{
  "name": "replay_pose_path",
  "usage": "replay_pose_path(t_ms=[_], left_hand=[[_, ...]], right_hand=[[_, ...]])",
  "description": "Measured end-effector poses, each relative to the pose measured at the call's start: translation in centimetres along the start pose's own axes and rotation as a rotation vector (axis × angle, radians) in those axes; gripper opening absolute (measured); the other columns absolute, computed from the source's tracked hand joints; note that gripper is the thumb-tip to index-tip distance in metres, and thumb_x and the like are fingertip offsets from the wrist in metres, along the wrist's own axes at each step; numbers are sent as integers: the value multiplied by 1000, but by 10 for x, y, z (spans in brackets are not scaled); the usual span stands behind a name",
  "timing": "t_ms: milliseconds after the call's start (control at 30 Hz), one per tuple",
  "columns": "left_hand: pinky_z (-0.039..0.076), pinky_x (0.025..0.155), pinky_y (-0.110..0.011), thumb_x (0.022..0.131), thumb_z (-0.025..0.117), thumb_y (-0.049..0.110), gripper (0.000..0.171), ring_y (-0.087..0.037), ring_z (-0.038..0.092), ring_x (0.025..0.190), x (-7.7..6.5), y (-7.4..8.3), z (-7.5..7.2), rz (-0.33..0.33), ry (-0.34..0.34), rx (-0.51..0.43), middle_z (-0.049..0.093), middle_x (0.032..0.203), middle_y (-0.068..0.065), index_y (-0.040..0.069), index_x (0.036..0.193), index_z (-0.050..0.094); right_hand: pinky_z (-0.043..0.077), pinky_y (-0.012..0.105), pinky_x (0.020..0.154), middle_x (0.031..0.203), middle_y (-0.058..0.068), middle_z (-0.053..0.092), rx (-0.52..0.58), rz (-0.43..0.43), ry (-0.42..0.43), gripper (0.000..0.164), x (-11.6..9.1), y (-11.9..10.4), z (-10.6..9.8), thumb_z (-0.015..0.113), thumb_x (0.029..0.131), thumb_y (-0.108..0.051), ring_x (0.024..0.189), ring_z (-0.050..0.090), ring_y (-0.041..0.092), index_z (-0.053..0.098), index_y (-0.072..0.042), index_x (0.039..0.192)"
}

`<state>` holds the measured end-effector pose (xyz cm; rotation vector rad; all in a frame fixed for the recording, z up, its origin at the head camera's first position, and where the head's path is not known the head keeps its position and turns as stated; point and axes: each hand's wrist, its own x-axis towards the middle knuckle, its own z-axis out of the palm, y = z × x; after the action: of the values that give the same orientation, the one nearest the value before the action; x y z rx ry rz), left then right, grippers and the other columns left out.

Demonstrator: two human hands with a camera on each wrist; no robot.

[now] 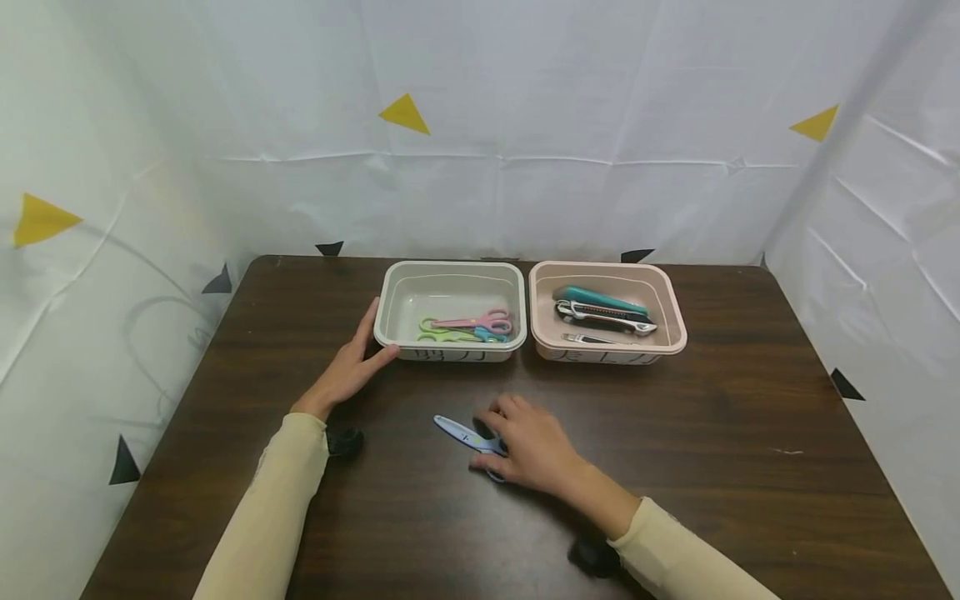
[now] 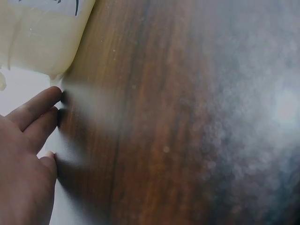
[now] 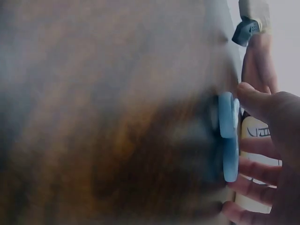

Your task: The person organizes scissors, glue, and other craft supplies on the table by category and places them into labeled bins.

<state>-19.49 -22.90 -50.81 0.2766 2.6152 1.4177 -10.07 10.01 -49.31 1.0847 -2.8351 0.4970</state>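
Light blue scissors [image 1: 461,432] lie on the table, blades toward the far left. Around their handles [image 3: 228,122] my right hand [image 1: 528,442] reaches down, thumb on one side and spread fingers on the other; no firm grip shows. My left hand [image 1: 348,367] is at the left end of a grey-white bin [image 1: 384,304], thumb by its front corner and fingers extended along its side. Pink scissors [image 1: 465,322], green scissors [image 1: 442,336] and a blue handle [image 1: 491,335] are in that bin. In the left wrist view, extended fingers [image 2: 40,105] appear near the bin's underside.
Right of the grey-white bin stands a pink bin [image 1: 667,312] holding a teal cutter [image 1: 600,298], a black and white utility knife [image 1: 607,317] and a slim blade tool [image 1: 592,338]. Both bins bear handwritten labels. White sheeting [image 1: 525,200] surrounds the brown table [image 1: 750,400].
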Motion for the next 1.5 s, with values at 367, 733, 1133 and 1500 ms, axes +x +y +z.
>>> replay_pose_path(t_ms=[367,733,1133,1500], left_hand=[[19,107,-69,97,58,46,84,-30,17,147,0,-6,1,48,11,-1,11,162,5,45,155,-3],[21,106,-68,94,60,51,85,-29,20,146,2,-7,1,29,29,-6,14,162,5,50,154,-2],[20,106,-69,96,59,48,85,-30,19,146,1,-7,1,28,14,-2,12,162,5,53,152,-3],[19,106,-69,96,60,45,87,-32,17,147,3,-6,1,21,2,7,10,163,1,44,155,-4]], right_hand=[[41,30,63,103,-3,53,-64,-42,-50,51,-3,-7,3,75,81,-50,86,47,14,70,-16,119],[39,26,49,89,-4,56,-87,-68,38,19,-1,-11,1,78,75,-26,75,48,14,74,-18,92],[39,30,44,79,-2,53,-212,-70,23,7,-2,-17,0,73,77,-19,69,50,18,70,-16,83],[40,29,43,75,-1,53,-241,-99,12,3,-6,-21,-7,67,78,-14,65,50,18,67,-12,76]])
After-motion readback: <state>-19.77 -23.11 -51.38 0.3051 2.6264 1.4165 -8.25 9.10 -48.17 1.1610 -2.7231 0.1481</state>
